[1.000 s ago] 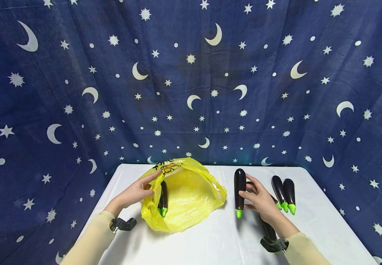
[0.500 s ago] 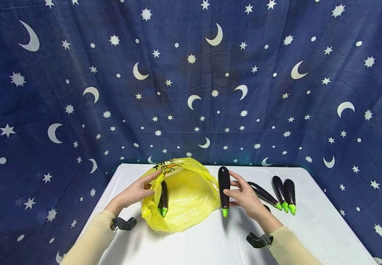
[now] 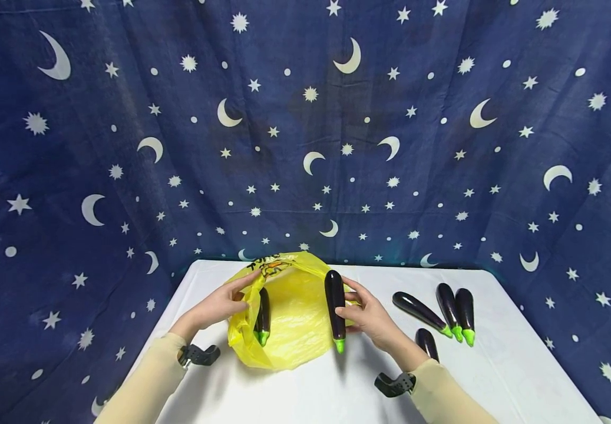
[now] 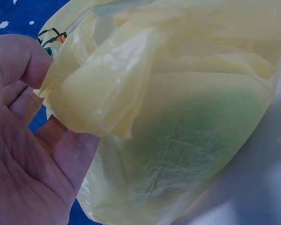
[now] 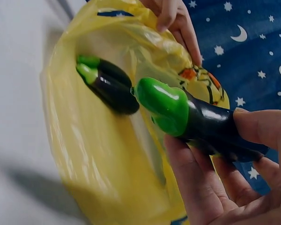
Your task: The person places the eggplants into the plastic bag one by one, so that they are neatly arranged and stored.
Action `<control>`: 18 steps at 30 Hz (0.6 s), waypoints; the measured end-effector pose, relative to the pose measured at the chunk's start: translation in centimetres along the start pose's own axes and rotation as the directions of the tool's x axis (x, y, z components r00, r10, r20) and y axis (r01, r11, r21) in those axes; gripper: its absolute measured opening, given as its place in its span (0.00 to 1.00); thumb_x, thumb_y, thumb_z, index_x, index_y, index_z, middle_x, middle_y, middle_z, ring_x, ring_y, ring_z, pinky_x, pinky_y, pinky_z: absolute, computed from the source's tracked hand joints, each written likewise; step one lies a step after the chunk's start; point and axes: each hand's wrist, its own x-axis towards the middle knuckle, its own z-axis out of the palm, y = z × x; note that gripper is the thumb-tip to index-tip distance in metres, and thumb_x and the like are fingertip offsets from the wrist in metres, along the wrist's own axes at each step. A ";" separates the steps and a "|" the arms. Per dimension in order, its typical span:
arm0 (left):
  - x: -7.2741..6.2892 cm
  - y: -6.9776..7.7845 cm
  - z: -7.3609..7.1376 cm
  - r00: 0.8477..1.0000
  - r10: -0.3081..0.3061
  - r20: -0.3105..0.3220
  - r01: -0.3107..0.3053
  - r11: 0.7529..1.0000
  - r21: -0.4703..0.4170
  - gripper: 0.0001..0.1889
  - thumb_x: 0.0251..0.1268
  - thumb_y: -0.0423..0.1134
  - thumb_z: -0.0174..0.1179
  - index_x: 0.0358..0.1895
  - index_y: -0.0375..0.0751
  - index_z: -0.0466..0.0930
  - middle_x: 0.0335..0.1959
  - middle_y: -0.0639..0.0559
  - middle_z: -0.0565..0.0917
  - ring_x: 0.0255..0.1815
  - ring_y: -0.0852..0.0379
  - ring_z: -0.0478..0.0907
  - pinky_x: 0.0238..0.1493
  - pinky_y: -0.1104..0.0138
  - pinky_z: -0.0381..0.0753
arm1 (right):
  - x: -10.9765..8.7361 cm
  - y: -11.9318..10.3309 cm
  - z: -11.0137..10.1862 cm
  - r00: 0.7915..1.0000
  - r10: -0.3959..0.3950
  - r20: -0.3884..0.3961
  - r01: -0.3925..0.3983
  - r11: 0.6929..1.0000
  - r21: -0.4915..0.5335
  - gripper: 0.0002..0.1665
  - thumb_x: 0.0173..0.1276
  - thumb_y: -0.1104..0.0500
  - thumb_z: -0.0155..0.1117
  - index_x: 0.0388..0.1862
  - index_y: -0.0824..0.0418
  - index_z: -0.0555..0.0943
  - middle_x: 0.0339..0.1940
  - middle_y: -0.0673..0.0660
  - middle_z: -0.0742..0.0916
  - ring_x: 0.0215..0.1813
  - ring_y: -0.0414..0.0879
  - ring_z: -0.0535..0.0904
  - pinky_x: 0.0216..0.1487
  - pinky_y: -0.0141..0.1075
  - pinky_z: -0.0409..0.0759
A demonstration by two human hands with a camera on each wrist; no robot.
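My left hand [image 3: 221, 307] pinches the left edge of a yellow plastic bag [image 3: 300, 330] between thumb and fingers. The bag lies on its side with its mouth spread toward me. Inside it, dark eggplants [image 5: 113, 89] with green caps show side by side in the right wrist view. My right hand [image 3: 371, 319] grips another glossy eggplant [image 3: 334, 301] by its middle, thumb on the near side, green cap pointing down. This eggplant overlaps the right rim of the bag mouth in the head view. In the left wrist view, the bag's wall hides the contents except for a green tint.
On the right of the white table [image 3: 507, 365] lie three eggplants in a loose fan, the leftmost one [image 3: 420, 312] slanted. A further eggplant [image 3: 427, 343] sits nearer, partly behind the right forearm. A blue star-and-moon curtain [image 3: 347, 176] rises behind the table.
My right hand has carried the eggplant leftward from beside the others to the bag's right rim. The eggplants under the arm have come into view. My left hand keeps its hold on the bag.
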 end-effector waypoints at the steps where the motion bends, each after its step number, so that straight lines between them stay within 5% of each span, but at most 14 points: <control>1: 0.0 0.0 0.0 1.000 -0.002 0.002 0.002 1.000 -0.002 0.44 0.65 0.29 0.59 0.83 0.57 0.53 0.82 0.51 0.55 0.65 0.45 0.73 0.59 0.60 0.75 | 0.0 0.0 0.3 1.000 0.002 0.008 -0.002 1.000 0.007 0.48 0.66 0.64 0.71 0.81 0.47 0.62 0.65 0.67 0.77 0.48 0.55 0.85 0.40 0.54 0.86; 18: 0.1 0.0 -0.2 1.000 0.003 0.006 -0.003 1.000 0.000 0.44 0.66 0.29 0.59 0.83 0.58 0.54 0.82 0.52 0.56 0.58 0.47 0.75 0.55 0.62 0.78 | 1.1 0.9 4.0 0.993 0.026 0.118 -0.027 1.000 0.011 0.48 0.67 0.62 0.71 0.83 0.50 0.60 0.64 0.67 0.77 0.49 0.56 0.86 0.41 0.54 0.86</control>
